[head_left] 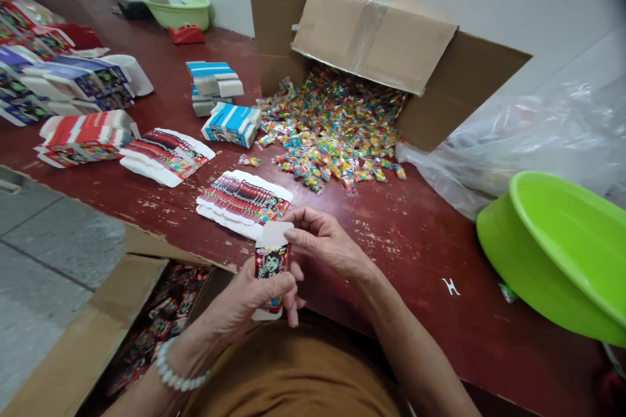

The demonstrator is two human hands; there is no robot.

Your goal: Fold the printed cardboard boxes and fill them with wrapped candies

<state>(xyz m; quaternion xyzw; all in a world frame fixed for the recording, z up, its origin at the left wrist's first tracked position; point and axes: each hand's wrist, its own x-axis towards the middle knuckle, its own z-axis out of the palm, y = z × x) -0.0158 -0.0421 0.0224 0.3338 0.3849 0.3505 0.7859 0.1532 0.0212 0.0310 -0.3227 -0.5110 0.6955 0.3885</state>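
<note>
My left hand (pixel 267 288) is wrapped round a small printed candy box (pixel 271 262), red with a green-faced figure, held upright over the table's front edge. The box's white top flap (pixel 274 233) stands up. At that flap, the thumb and fingers of my right hand (pixel 320 238) pinch its right edge. Just behind the hands lies a fanned stack of flat red box blanks (pixel 247 199). Another such stack (pixel 166 155) sits farther left. Beyond them spreads a heap of small wrapped candies (pixel 337 124).
A tipped cardboard carton (pixel 374 32) stands behind the candies. To the right are a green basin (pixel 552 254) and clear plastic sheeting (pixel 499 137). Blue bundles (pixel 232 124), red bundles (pixel 88 137) and purple bundles (pixel 78 81) lie left. An open carton (pixel 105 332) of filled boxes stands below the table edge.
</note>
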